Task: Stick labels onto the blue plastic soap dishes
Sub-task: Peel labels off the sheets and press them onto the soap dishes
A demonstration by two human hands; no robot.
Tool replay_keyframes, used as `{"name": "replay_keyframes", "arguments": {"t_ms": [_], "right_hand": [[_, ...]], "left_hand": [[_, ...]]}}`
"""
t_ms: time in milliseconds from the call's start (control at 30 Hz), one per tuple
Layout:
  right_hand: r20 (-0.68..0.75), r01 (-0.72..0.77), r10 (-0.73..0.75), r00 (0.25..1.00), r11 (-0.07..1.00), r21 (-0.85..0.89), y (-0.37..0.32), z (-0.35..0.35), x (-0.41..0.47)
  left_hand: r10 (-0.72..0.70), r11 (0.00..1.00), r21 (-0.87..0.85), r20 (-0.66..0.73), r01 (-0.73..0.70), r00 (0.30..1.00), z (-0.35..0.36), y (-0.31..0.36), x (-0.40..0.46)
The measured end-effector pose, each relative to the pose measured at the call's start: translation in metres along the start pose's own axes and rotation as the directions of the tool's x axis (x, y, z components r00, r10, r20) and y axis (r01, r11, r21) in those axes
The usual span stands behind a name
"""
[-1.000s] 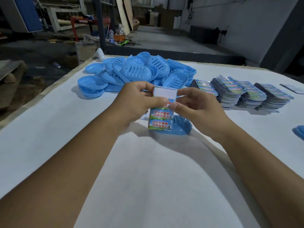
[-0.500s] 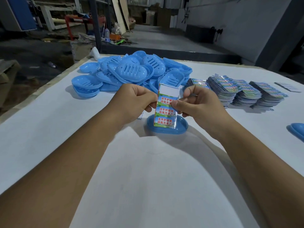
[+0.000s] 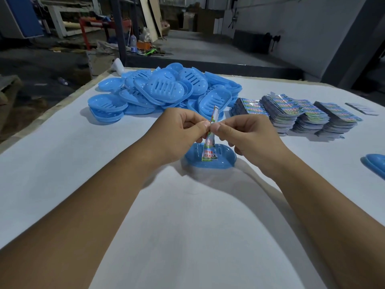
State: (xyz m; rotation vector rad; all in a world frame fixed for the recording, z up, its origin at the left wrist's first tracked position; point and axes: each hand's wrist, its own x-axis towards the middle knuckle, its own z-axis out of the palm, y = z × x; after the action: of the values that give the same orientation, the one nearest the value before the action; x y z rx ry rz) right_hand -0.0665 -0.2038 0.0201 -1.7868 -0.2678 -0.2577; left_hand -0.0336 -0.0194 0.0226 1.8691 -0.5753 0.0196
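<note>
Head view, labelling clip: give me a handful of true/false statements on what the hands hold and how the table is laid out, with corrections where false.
1. Both hands, left hand and right hand, pinch one label strip. True.
2. The strip lies flat on the table. False: it is held up, twisted, above a single soap dish.
3. The pile of soap dishes sits left of the label stacks. True.
4. The single dish under the hands is red. False: it is blue.
5. Another blue dish shows at the right edge. True.
</note>
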Motion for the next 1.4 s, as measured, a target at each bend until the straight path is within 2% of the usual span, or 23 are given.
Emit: {"name": "replay_keyframes", "arguments": {"t_ms": [167,367,667,833,1100,1200,1267,1300,1333,1400], "right_hand": [[-0.026,-0.053,0.053,0.998,0.998,-0.019,0.0,-0.002,0.002],[-0.024,-0.099,0.098,0.995,0.995,-0.031,0.005,-0.005,0.006],[-0.035,-0.146,0.144,0.989,0.988,-0.044,0.008,-0.012,0.007],[-0.049,-0.145,0.143,0.988,0.989,-0.035,0.007,-0.013,0.008],[-0.053,-0.171,0.172,0.984,0.985,0.019,0.007,-0.016,0.008],[-0.071,-0.178,0.179,0.981,0.984,0.011,0.007,-0.016,0.008],[-0.099,-0.175,0.172,0.98,0.984,-0.017,0.008,-0.015,0.008],[-0.119,-0.171,0.165,0.979,0.985,-0.038,0.008,-0.014,0.008],[-0.14,-0.165,0.155,0.978,0.985,-0.061,0.009,-0.012,0.008],[-0.166,-0.138,0.121,0.979,0.986,-0.096,0.011,-0.008,0.008]], "left_hand": [[0.01,1.0,0.02,-0.017,-0.01,1.0,0.002,-0.003,0.003],[-0.045,0.997,0.062,-0.064,0.049,0.997,0.0,-0.007,0.005],[-0.205,0.951,0.194,-0.194,0.242,0.959,-0.014,-0.014,0.009],[-0.322,0.893,0.23,-0.271,0.386,0.907,-0.025,-0.015,0.012],[-0.333,0.744,0.462,-0.371,0.483,0.867,-0.045,-0.023,0.017],[-0.337,0.587,0.617,-0.403,0.525,0.851,-0.05,-0.027,0.011],[-0.301,0.487,0.714,-0.403,0.503,0.864,-0.048,-0.029,0.006],[-0.243,0.495,0.726,-0.412,0.478,0.878,-0.046,-0.028,0.005],[-0.173,0.552,0.705,-0.425,0.445,0.889,-0.042,-0.025,0.005],[-0.085,0.765,0.548,-0.435,0.339,0.896,-0.033,-0.017,0.006]]}}
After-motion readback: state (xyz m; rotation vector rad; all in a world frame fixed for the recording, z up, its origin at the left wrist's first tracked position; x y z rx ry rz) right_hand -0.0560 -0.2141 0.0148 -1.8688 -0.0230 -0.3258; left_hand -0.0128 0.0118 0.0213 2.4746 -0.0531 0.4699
